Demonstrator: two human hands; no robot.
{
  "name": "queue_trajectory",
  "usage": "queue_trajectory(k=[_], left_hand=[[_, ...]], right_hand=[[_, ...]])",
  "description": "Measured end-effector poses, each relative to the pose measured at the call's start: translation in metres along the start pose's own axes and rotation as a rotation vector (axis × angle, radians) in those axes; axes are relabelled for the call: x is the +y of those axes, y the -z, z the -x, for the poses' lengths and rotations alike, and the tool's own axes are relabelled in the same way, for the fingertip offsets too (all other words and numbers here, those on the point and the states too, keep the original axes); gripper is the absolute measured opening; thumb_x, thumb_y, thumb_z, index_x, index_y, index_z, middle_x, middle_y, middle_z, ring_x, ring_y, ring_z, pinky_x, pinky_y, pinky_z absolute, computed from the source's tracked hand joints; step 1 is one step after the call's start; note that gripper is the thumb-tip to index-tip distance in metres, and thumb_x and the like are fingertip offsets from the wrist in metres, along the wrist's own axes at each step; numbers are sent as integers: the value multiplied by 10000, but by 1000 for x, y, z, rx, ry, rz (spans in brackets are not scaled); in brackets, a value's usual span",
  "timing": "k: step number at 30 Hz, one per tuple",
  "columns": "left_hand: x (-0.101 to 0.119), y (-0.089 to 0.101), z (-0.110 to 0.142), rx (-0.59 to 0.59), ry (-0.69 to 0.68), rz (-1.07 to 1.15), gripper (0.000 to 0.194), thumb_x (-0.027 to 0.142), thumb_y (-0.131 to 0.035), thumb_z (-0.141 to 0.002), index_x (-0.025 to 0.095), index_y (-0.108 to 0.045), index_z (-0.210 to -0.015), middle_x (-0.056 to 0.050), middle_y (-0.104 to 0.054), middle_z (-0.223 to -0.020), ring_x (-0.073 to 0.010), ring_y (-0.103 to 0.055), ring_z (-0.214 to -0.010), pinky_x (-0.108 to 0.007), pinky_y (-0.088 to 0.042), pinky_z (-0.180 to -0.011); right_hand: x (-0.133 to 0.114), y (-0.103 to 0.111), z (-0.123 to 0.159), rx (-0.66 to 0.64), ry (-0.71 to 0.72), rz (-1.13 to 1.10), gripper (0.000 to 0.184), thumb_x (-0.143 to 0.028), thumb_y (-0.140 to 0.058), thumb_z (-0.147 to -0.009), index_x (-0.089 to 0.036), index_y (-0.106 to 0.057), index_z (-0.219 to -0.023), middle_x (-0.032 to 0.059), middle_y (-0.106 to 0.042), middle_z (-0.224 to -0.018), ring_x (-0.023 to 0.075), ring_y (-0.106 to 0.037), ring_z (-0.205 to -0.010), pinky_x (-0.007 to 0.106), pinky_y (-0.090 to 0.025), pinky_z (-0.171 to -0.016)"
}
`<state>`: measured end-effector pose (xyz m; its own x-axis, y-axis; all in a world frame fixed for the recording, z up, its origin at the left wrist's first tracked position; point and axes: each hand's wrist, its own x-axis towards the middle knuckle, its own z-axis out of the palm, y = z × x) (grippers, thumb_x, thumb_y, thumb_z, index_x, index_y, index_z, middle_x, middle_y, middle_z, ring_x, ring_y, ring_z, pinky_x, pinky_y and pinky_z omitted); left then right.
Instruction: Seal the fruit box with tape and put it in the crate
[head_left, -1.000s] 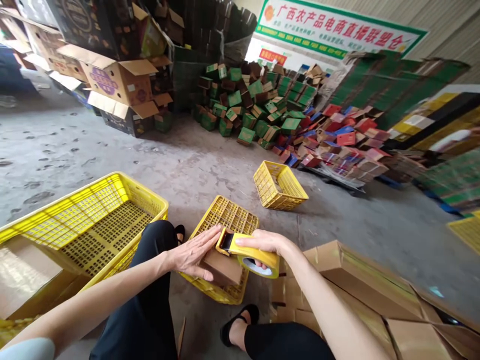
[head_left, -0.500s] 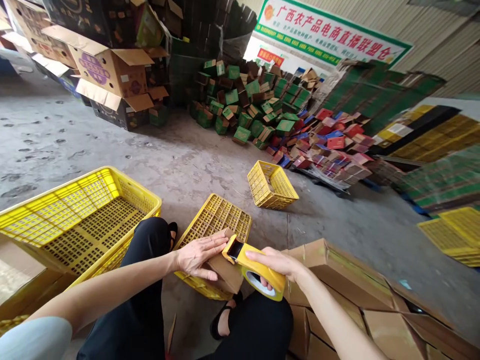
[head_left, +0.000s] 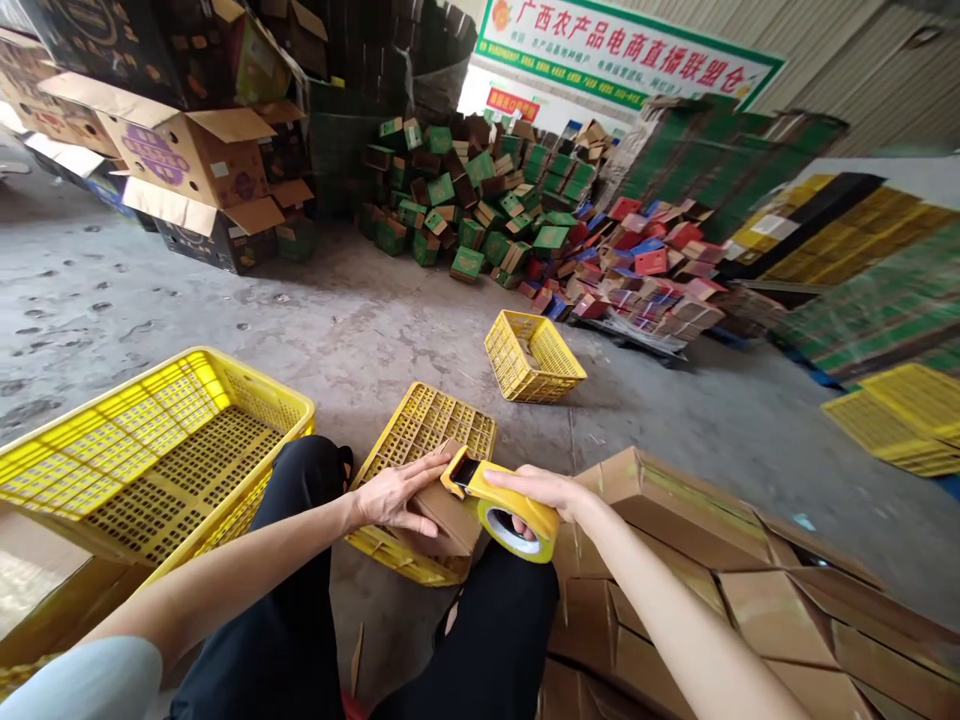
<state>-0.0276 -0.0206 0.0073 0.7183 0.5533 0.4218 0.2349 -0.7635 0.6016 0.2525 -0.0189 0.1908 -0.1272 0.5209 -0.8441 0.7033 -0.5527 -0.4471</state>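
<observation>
My left hand (head_left: 396, 492) lies with fingers stretched out over a small brown cardboard box (head_left: 450, 518), pressing on its top. That box rests on an overturned yellow plastic crate (head_left: 429, 418) between my knees. In my right hand (head_left: 555, 490) is a yellow tape dispenser (head_left: 517, 482) with a wide roll of tape (head_left: 501, 524) on it. The dispenser's head touches the box's far right edge, close to my left fingertips. Whether tape is stuck to the box there, I cannot tell.
A large yellow crate (head_left: 300, 410) stands at my left, a smaller one (head_left: 540, 375) ahead on the concrete floor. Several brown cartons (head_left: 697, 510) lie close on my right. Piles of green boxes (head_left: 469, 262) and red boxes (head_left: 651, 262) spread farther back.
The view has shifted slightly. Both hands, the box and the dispenser keep nearly the same places relative to each other, with the dispenser's head still at the box edge.
</observation>
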Motion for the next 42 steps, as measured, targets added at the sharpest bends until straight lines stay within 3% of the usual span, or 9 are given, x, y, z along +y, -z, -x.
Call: queue_trajectory(k=[7, 10, 13, 21, 26, 31, 35, 42], left_hand=[[10, 7, 2, -2, -101, -191, 1159, 794, -625, -891, 184, -80, -1713, -199, -260, -1727, -388, -161, -1616, -516, -330, -1282], [8, 10, -3, -17, -212, -233, 1168, 781, -591, -922, 127, -25, -1707, -243, -235, -1722, -387, -154, -1619, -512, -268, -1309], [2, 13, -5, -36, -257, -251, 1109, 762, -538, -963, 124, -19, -1706, -249, -276, -1706, -368, -207, -1613, -483, -286, -1301], [-24, 12, -1, -44, -197, -279, 979, 821, -475, -950, 195, -281, -1676, -192, -453, -1632, -344, -398, -1547, -490, -300, -1277], [-22, 18, -2, -32, -188, -277, 1008, 854, -475, -923, 177, -334, -1656, -206, -454, -1628, -363, -427, -1527, -509, -295, -1274], [2, 28, -13, -79, -167, -266, 1142, 898, -497, -874, 131, -238, -1680, -234, -405, -1649, -384, -386, -1547, -536, -176, -1312], [13, 23, -19, -114, -116, -231, 1225, 924, -496, -847, 139, -114, -1706, -226, -321, -1691, -388, -317, -1578, -529, -92, -1323], [2, 14, -20, -109, -111, -212, 1082, 878, -487, -896, 190, -235, -1692, -196, -370, -1677, -373, -340, -1571, -539, -110, -1318]], right_hand=[[3, -4, -1, 0, 15, 43, 631, -741, -657, -897, -126, -676, -756, 70, -680, -495, 167, -653, -416, 238, -594, -510], [6, -4, 0, 2, 15, 35, 592, -704, -650, -922, -131, -670, -775, 71, -690, -506, 164, -650, -418, 235, -591, -511], [8, -8, 2, 22, 34, 6, 554, -658, -618, -964, -133, -669, -795, 71, -708, -530, 153, -646, -415, 226, -583, -511], [24, -10, 7, 6, 94, -17, 578, -723, -602, -921, -172, -632, -749, 48, -700, -518, 149, -614, -379, 225, -530, -453], [33, -10, 2, -7, 144, -33, 605, -776, -601, -872, -181, -626, -765, 35, -690, -517, 157, -610, -387, 229, -500, -431], [32, -13, -3, 49, 155, -31, 568, -743, -618, -878, -187, -629, -763, 34, -689, -516, 157, -613, -398, 227, -496, -430], [32, -14, 0, 38, 158, -23, 566, -733, -597, -898, -186, -631, -754, 44, -694, -509, 160, -603, -383, 236, -497, -430], [40, -28, 13, 48, 167, -82, 596, -788, -606, -866, -200, -626, -773, 25, -682, -504, 162, -603, -393, 233, -470, -421]])
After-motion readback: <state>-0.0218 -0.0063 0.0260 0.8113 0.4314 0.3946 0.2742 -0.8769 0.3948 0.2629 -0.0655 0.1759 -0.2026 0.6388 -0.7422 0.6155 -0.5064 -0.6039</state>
